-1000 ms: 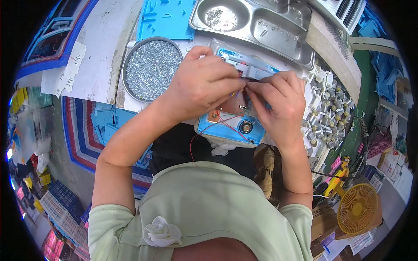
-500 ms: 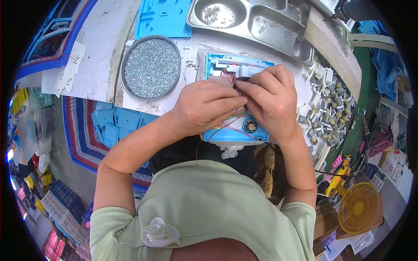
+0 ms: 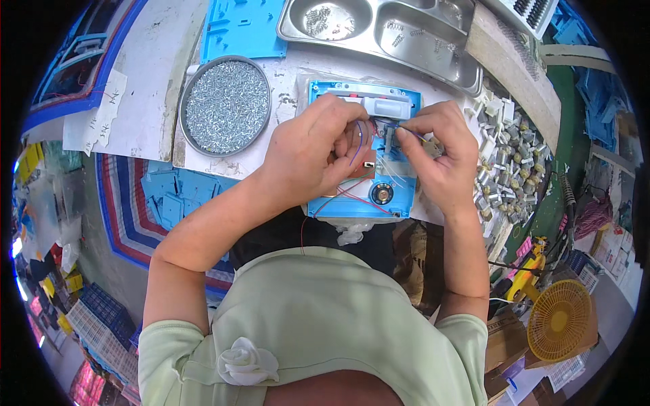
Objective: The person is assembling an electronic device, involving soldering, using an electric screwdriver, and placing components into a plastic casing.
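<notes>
A blue plastic casing [image 3: 399, 204] lies in front of me, its inner side up. Along its far side sits a light grey mechanism [image 3: 388, 107]. Nearer to me are a round black speaker [image 3: 382, 194], a brown circuit board [image 3: 366, 166] and thin red wires [image 3: 361, 196]. My left hand [image 3: 311, 150] is over the casing's left half, fingers curled together, with a blue wire [image 3: 361, 139] running across the fingertips. On the right, my right hand [image 3: 443, 145] pinches a dark blue wire between thumb and forefinger. The left fingertips partly hide the middle of the casing.
A round pan of small screws [image 3: 227, 106] stands left of the casing. Behind are a steel compartment tray [image 3: 379, 51] holding springs and a blue plastic panel [image 3: 244, 30]. Small motors with white parts [image 3: 514, 159] are heaped at right. A yellow fan [image 3: 559, 320] stands lower right.
My hands have moved apart from the middle of the casing, left hand leftward and right hand rightward. The circuit board and loose pale wires now show between them. The view has shifted slightly.
</notes>
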The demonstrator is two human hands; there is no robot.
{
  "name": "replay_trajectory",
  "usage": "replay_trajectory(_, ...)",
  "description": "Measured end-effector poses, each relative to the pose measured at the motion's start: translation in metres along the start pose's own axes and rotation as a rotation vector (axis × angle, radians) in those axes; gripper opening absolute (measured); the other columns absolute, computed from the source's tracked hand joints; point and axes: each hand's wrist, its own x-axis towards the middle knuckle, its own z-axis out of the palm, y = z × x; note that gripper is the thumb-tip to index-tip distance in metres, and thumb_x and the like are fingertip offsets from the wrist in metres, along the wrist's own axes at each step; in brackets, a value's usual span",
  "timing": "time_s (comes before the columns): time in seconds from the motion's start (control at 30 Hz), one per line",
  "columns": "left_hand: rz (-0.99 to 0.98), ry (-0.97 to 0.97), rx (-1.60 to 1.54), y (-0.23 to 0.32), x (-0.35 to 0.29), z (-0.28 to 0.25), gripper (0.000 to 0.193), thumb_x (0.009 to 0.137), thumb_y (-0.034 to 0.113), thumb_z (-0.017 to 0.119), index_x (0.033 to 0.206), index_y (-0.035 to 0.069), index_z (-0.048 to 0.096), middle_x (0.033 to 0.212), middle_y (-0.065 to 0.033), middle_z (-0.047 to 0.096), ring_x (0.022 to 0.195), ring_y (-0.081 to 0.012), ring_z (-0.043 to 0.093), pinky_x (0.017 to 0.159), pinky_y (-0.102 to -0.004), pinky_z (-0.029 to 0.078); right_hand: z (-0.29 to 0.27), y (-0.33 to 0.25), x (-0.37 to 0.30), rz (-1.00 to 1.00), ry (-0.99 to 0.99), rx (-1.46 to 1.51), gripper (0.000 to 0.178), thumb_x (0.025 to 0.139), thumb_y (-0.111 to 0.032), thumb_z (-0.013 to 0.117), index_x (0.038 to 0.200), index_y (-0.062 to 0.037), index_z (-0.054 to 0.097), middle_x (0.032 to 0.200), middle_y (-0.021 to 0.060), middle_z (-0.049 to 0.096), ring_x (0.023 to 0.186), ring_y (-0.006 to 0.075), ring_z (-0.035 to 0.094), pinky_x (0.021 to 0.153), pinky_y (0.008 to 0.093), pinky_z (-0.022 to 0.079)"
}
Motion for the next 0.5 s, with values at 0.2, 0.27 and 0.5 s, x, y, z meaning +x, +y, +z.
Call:
replay_trajectory(0.2,0.053,-0.027,0.033,-0.004,0.009,-0.003,0.027,0.082,-0.003,0.075,0.106,0.004,0.065,0.091,-0.0062,0.060,0.064,-0.0117,0.059,0.055,-0.0251,0.047,-0.001,-0.005,-0.002,0.260,0.020,0.224,0.009,0.077,-0.002,0.076,0.084,-0.0012,0.070,0.081,0.0083,0.065,0.080,0.0216,0.060,0.075,0.0319,0.047)
replay_trajectory(0.27,0.187,-0.059,0.041,-0.005,0.015,-0.012,0.027,0.083,-0.004,0.072,0.108,0.004,0.067,0.094,-0.0058,0.061,0.066,-0.0099,0.059,0.055,-0.0244,0.047,-0.002,-0.006,-0.002,0.293,0.039,0.265,0.009,0.077,-0.002,0.076,0.084,-0.0014,0.071,0.082,0.0082,0.065,0.081,0.0213,0.061,0.076,0.0320,0.047)
replay_trajectory(0.5,-0.058,-0.174,-0.153,0.034,0.045,-0.014,0.023,0.088,-0.003,0.066,0.111,0.001,0.068,0.087,-0.0054,0.069,0.067,-0.0111,0.069,0.061,-0.0252,0.054,0.003,-0.002,-0.008,0.091,0.155,0.174,0.014,0.074,0.000,0.079,0.085,-0.0041,0.072,0.084,0.0070,0.066,0.082,0.0220,0.061,0.075,0.0326,0.048)
